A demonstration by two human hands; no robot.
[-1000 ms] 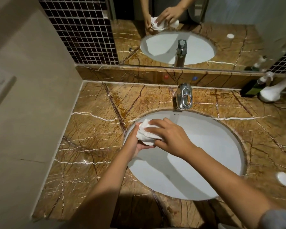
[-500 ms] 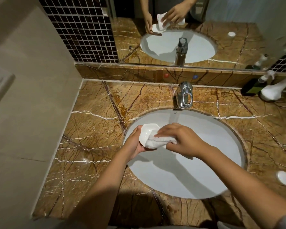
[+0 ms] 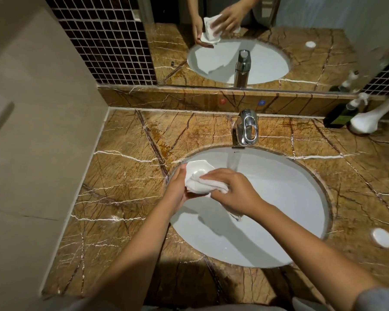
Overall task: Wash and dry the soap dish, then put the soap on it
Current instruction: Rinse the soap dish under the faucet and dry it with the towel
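Cupping the soap dish, the left hand curls while the right hand presses a cloth in.

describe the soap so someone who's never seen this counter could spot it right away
Start at the white oval sink sunk in the brown marble counter. Go to the counter's near right side, past the basin's rim. The soap is the small, flat white round lying alone there, well apart from the dark bottle at the back wall.
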